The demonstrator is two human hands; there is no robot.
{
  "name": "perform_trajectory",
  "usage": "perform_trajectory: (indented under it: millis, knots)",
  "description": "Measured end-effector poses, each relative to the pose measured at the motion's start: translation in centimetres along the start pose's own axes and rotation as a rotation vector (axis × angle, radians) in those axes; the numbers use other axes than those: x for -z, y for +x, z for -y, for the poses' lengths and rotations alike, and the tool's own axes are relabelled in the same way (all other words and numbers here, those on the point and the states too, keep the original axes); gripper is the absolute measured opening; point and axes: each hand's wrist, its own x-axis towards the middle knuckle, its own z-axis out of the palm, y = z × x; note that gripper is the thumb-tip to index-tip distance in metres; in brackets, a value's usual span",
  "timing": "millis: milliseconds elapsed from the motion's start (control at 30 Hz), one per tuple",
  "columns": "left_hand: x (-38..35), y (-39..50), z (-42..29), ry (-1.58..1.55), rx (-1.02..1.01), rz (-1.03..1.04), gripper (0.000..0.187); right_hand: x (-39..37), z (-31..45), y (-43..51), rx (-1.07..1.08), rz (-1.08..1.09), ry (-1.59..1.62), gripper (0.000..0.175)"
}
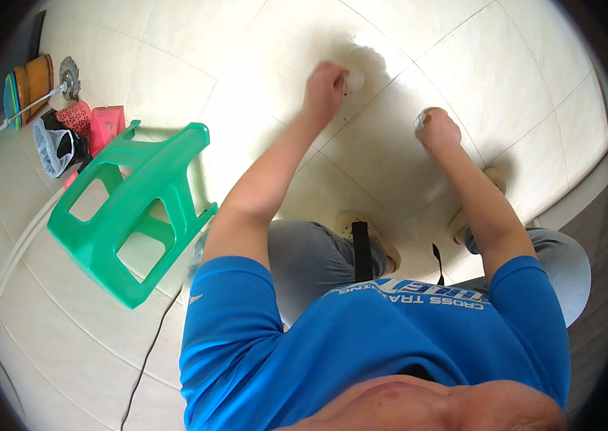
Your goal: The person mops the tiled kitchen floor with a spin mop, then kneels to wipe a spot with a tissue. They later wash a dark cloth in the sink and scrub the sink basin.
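Observation:
My left hand (328, 85) is bent low over the pale tiled floor (261, 59), its fingers drawn together beside a small whitish, blurred patch; what it grips, if anything, is unclear. Small dark specks lie on the tiles just below that hand. To the right, my right hand (438, 130) is curled around a small white item (420, 119), perhaps crumpled paper or cloth, which pokes out at its left side. Shadows of the head and arms fall on the floor around both hands.
A green plastic stool (137, 188) lies on its side at the left. Beyond it are a pink dustpan (107, 126), a black-and-white plastic bag (56, 143), a round brush (70, 78) and an orange-brown object (34, 86). A dark cable (149, 350) runs along the floor at lower left.

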Motion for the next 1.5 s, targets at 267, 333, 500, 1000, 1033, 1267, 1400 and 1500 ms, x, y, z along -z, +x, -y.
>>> perform_trajectory:
  millis: [267,333,500,1000,1033,1267,1400,1500]
  knots:
    - [-7.5,10.6,-1.0,0.108,-0.194,0.091,0.013,0.2,0.5,0.1,-0.039,0.016,-0.002,0.024]
    - [-7.0,9.3,-2.3,0.027,-0.177,0.284,0.012,0.1,0.3,0.2,-0.053,0.028,-0.02,0.025]
    - [-2.3,1.5,0.0,0.064,-0.344,0.451,0.011,0.0,0.0,0.0,-0.041,0.02,0.015,0.029]
    - [1.2,-3.6,4.7,0.27,0.206,-0.365,0.016,-0.5,0.1,0.4,0.018,-0.01,-0.043,0.023]
    - [-0.5,-4.0,3.5,0.243,0.207,-0.29,0.016,-1.0,-0.2,0.8,0.002,-0.007,-0.033,0.023]
    - [1.7,-7.5,2.7,0.247,0.607,-0.611,0.016,-1.2,-0.4,0.1,0.005,-0.082,0.018,0.024]
    - [5.0,-8.4,4.8,0.239,0.862,-0.543,0.018,-0.6,0.1,-0.1,0.016,-0.039,0.008,0.027]
    - [2.0,-8.3,3.0,0.301,0.665,-0.488,0.022,-0.4,0.0,-0.5,0.028,-0.023,-0.014,0.027]
